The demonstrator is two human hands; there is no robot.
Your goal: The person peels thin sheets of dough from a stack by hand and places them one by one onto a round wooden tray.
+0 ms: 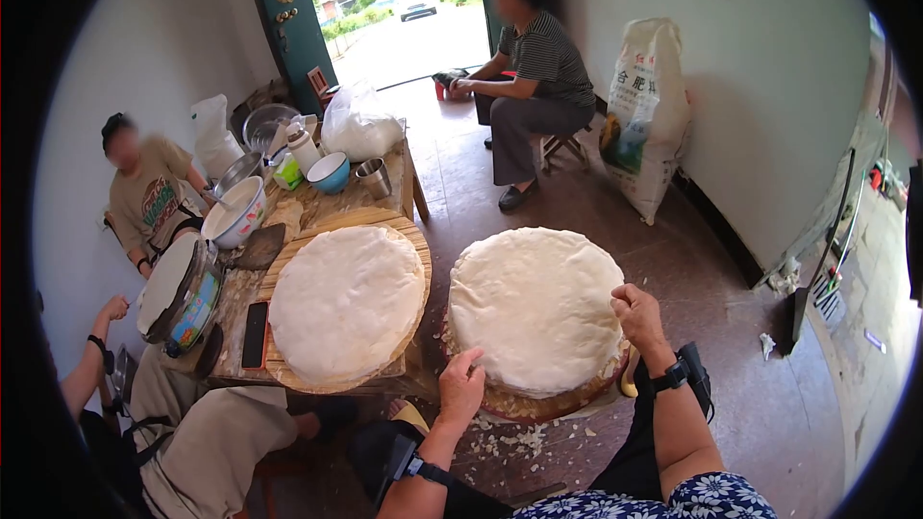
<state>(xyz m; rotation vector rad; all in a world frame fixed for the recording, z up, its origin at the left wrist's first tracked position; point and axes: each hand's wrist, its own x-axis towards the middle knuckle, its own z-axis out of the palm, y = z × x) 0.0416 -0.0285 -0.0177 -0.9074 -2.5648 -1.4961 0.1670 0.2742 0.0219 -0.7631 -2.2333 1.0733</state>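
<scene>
In front of me a tall round stack of thin pale flatbreads (534,303) rests on a round base with a crumb-strewn rim. My left hand (462,387) is at its near left edge, fingers curled and pinched against the rim of the sheets. At the right edge, my right hand (638,315) has its fingers bent closed on the border of the top flatbread. The exact grip of the fingertips is partly hidden. Left of the stack, another pale round flatbread pile (346,303) lies on a round slatted mat (421,259).
A wooden table (255,279) carries a phone (255,334), a batter bowl (236,214), a blue bowl (329,173) and a metal cup (374,178). One person sits beside a round griddle (173,288); others sit left and near the doorway. A big sack (642,120) leans against the wall. Crumbs (519,444) litter the floor.
</scene>
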